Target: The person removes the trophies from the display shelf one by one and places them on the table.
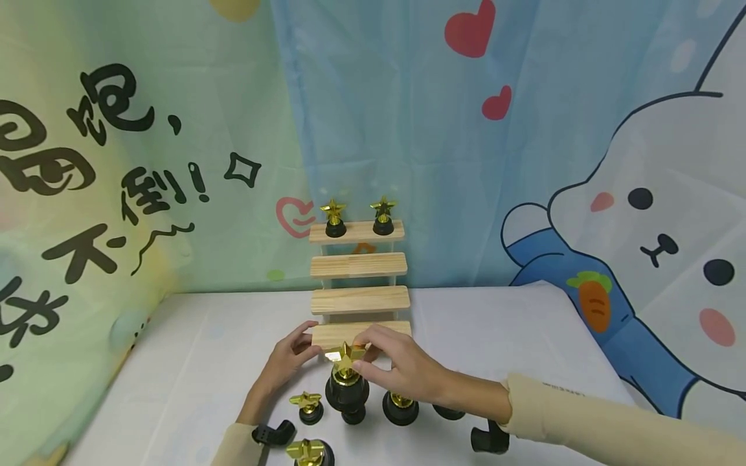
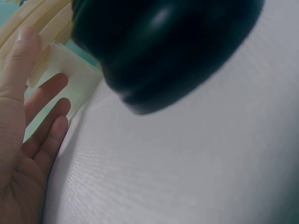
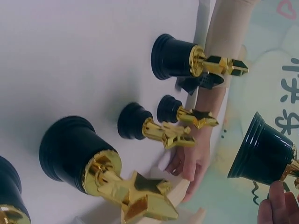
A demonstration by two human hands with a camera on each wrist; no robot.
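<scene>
My right hand (image 1: 405,366) pinches a star trophy (image 1: 347,388) by its gold star, above the table and in front of the wooden tiered stand (image 1: 360,299). Its black cup-shaped base hangs below the fingers, and it is seen tilted in the right wrist view. At the left end of the lowest step (image 1: 335,335), my left hand (image 1: 287,359) has its thumb by the wood and its fingers loosely extended near the translucent side support (image 2: 77,77). Two small star trophies, one on the left (image 1: 335,220) and one on the right (image 1: 383,219), stand on the top step.
Several more star trophies stand on the white table (image 1: 175,388), among them a small one (image 1: 309,409) and a larger one (image 1: 311,453) at the front left, and another (image 1: 400,409) below my right hand. A printed curtain (image 1: 361,116) hangs behind the stand.
</scene>
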